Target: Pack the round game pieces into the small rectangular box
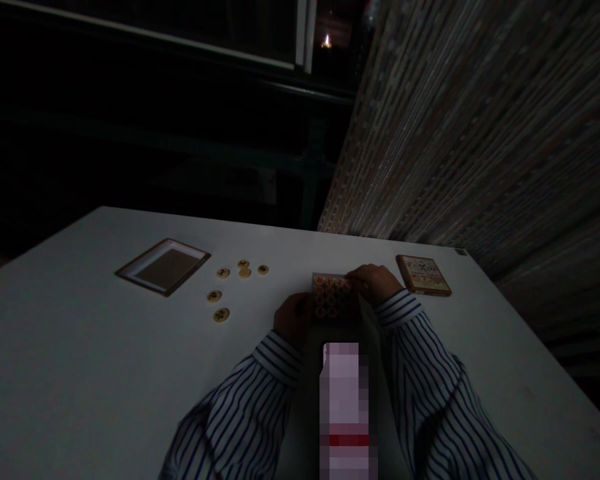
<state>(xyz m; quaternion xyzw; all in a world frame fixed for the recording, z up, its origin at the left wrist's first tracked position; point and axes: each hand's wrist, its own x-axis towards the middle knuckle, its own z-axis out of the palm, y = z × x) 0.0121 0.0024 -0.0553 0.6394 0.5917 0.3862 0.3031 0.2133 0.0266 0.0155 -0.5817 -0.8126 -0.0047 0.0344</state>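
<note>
A small box (329, 275) with rows of round xiangqi pieces (331, 300) sits on the white table between my hands. My left hand (293, 317) is closed at its left side, and a dark round shape shows by the fingers, too dim to name. Over the box's far right corner, my right hand (376, 283) has curled fingers touching the top row; what they pinch, if anything, is hidden. Several loose xiangqi pieces (221, 315) lie to the left, two of them touching or overlapping.
A shallow tray-like box part (167, 293) with a brown inside lies at the far left of the table (105, 360). On the right is a flat printed box (424, 275). A phone (345, 387) with a lit, pixelated screen is nearest me. A string curtain (430, 120) hangs behind.
</note>
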